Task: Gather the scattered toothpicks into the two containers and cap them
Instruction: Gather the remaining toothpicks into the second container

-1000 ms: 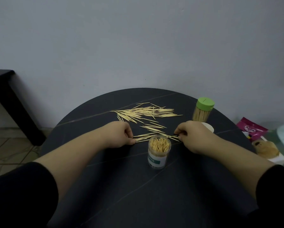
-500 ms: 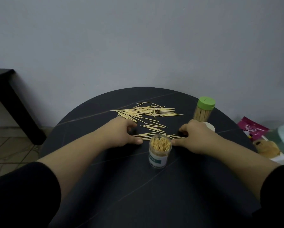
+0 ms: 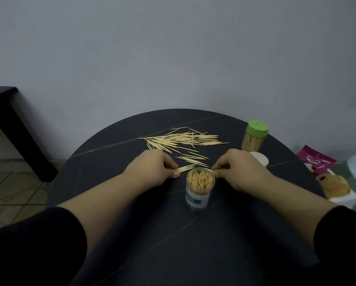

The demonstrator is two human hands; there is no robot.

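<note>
In the middle of the frame, the left hand (image 3: 152, 170) pinches one end of a bunch of toothpicks (image 3: 186, 168) lying on the dark bench (image 3: 131, 203). The right hand (image 3: 241, 170) pinches the other end, so both grips are closed on it. Just below stands an open jar (image 3: 199, 190) (full of picks). Loose toothpicks (image 3: 183, 139) lie above. A green-lidded jar (image 3: 255, 137) and a white cap (image 3: 259, 161) sit at the right.

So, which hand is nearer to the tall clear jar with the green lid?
Right. The right hand lies just in front of the tall clear jar with the green lid; the left hand is much farther left, across the small bundle of toothpicks.
</note>
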